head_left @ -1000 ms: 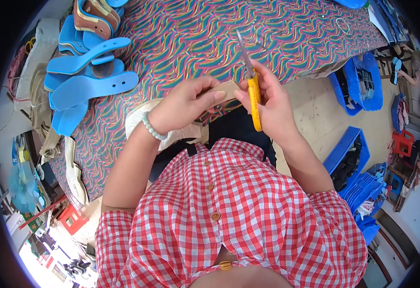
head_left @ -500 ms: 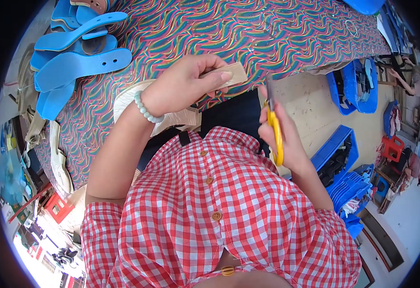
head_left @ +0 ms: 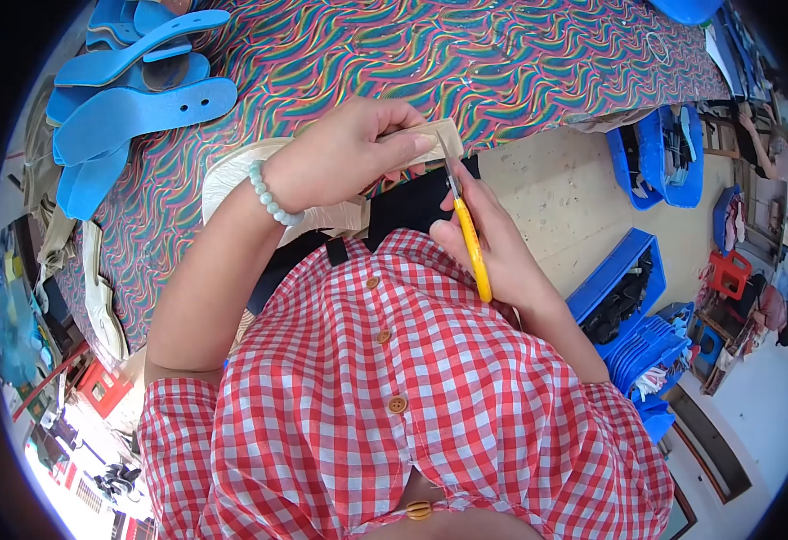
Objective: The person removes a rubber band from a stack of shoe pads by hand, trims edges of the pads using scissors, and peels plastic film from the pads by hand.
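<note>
My left hand (head_left: pixel 347 151), with a bead bracelet at the wrist, pinches a thin beige strip of sheet material (head_left: pixel 445 135) between thumb and fingers above the table's near edge. My right hand (head_left: pixel 495 238) is closed on yellow-handled scissors (head_left: pixel 471 241). Their blades point up and meet the strip's right end; whether they cut into it I cannot tell. Beneath my left forearm lie pale sole-shaped pieces (head_left: pixel 223 186), partly hidden. Blue insoles (head_left: pixel 133 117) with small holes are heaped at the table's left.
A wavy multicoloured cloth covers the table (head_left: pixel 538 67). Another pale sole piece (head_left: pixel 99 292) lies at its left edge. Blue crates (head_left: pixel 617 283) with dark pieces stand on the floor at right, near a red stool (head_left: pixel 729 274). A person (head_left: pixel 765 148) is at far right.
My right hand has moved left and brought the scissors to the end of the beige strip. My left hand has stayed nearly still, still pinching the strip.
</note>
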{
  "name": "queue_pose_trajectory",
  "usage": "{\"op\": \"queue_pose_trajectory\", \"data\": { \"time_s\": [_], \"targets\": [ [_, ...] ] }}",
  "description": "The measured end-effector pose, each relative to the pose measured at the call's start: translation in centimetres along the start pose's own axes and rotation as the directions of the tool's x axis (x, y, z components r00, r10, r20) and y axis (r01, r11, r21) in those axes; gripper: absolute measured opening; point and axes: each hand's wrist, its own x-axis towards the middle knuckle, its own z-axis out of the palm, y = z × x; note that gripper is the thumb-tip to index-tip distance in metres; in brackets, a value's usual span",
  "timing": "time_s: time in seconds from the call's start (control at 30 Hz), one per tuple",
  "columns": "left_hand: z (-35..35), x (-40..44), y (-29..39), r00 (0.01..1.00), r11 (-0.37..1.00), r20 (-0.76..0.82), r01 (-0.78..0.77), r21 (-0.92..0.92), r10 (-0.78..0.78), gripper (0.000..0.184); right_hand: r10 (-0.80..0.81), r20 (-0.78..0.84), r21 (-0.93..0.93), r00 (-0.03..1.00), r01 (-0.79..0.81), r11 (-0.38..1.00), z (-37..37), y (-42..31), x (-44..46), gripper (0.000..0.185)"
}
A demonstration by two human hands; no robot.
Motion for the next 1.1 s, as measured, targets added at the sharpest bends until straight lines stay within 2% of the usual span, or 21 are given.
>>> {"op": "queue_pose_trajectory", "data": {
  "time_s": [0.27,0.47,0.57,0.77,0.87,0.97,1.1],
  "targets": [
    [-0.1,0.0,-0.1,1.000,0.999,0.013,0.006,-0.038,-0.006,0.028,-0.045,0.014,0.045,0.999,0.044,0.998,0.1,0.0,0.5,0.092],
    [0.0,-0.1,-0.1,1.000,0.999,-0.006,-0.001,-0.032,0.001,0.028,-0.050,-0.009,-0.007,0.999,0.050,0.999,0.2,-0.2,0.8,0.094],
    [0.0,0.0,0.0,1.000,1.000,-0.009,-0.007,-0.026,0.007,0.027,-0.033,-0.032,-0.024,0.999,0.032,0.999,0.2,-0.4,0.9,0.088],
    [-0.1,0.0,0.1,1.000,1.000,-0.004,-0.021,-0.003,0.021,0.026,-0.096,-0.113,-0.087,0.989,0.087,0.992,0.5,0.1,0.9,0.073],
    [-0.1,0.2,-0.1,1.000,1.000,-0.014,-0.002,-0.010,0.002,0.025,-0.109,-0.140,-0.141,0.984,0.089,0.986,0.6,0.1,1.1,0.072],
    [-0.1,0.3,-0.1,1.000,0.999,-0.008,-0.020,-0.042,0.019,0.024,-0.086,-0.161,-0.141,0.983,0.063,0.988,0.8,-0.1,1.0,0.070],
    [-0.2,0.7,-0.5,1.000,0.999,-0.002,-0.011,-0.036,0.011,0.024,-0.135,-0.202,-0.101,0.970,0.117,0.988,1.2,0.7,1.3,0.067]
  ]
}}
